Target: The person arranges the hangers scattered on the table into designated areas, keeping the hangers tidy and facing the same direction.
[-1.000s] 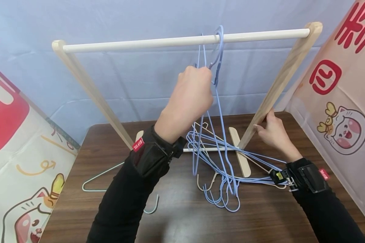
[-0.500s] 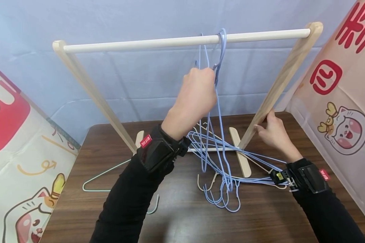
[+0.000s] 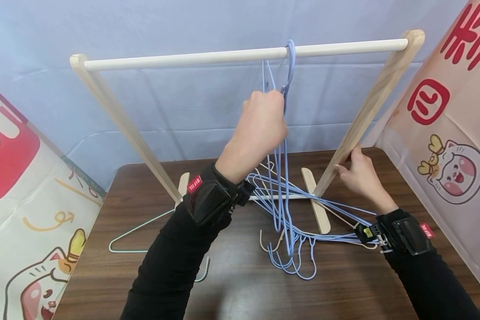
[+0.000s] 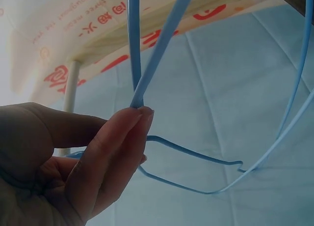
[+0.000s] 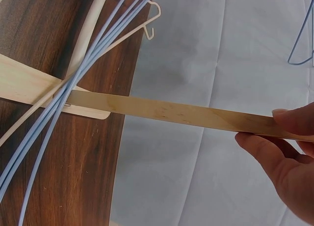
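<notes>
Behind the rack [image 3: 122, 122], a wide pale blue cloth [image 3: 176, 26]; at both sides of the rack, printed cloths [image 3: 472, 102] with cartoon cats. Under the rack, a counter [image 3: 248, 293] of dark brown wood grain.

As for the rack itself, practically the same place as one second ago. Over its right foot and in front of it, a flat heap of hangers [image 3: 328, 238], mostly blue with some cream. In front of the rack's left foot, one pale green hanger [image 3: 128, 251], partly covered by the left sleeve [image 3: 168, 253].

At the rack's right post, the right hand [image 3: 360, 173], with fingers pinching the wood, same as before. Below the rack's rod [image 3: 164, 59], the left hand [image 3: 264, 124], moved slightly rightward within this second. Between its fingers, the wires of a blue hanger [image 4: 161, 51], pinched and not released. Under the rod, hanging wires now swung leftward and closer together. Over the rod, a blue hook [image 3: 291, 62], a little lower than one second ago; left of it, no longer visible above the rod, another blue tip.

Probably meaning: hanging already begun on the rack, but not finished. Cannot tell if hook and pinched wires belong to one hanger.
</notes>
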The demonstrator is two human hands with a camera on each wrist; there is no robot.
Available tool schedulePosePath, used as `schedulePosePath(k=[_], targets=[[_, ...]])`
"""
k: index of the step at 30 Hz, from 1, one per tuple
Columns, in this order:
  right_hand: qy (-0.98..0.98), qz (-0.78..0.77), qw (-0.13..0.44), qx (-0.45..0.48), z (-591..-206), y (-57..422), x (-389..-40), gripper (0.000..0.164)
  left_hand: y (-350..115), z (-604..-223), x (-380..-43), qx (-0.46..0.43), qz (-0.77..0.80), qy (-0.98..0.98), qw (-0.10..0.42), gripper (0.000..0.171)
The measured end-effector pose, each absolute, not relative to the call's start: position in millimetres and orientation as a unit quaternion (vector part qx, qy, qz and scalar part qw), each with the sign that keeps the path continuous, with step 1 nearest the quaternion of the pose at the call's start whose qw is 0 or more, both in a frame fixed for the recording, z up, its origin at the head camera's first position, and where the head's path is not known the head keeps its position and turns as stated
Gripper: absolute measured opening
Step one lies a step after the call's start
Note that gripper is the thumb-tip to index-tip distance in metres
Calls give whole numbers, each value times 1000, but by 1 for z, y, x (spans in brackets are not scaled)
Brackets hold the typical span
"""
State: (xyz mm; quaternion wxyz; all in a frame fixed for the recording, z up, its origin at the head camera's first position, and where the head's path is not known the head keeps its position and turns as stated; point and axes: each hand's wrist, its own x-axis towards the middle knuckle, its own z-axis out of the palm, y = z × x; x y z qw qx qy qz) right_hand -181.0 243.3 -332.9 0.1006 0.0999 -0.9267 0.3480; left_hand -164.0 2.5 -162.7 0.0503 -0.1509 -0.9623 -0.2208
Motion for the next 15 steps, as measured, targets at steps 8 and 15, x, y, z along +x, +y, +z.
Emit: schedulePosePath(k=[8, 15], targets=[[-927, 346, 105, 102, -333, 243, -182, 51, 1, -165, -171, -154, -211, -963, 59, 12], [-926, 347, 105, 104, -333, 243, -181, 51, -1, -168, -175, -155, -215, -962, 64, 12]])
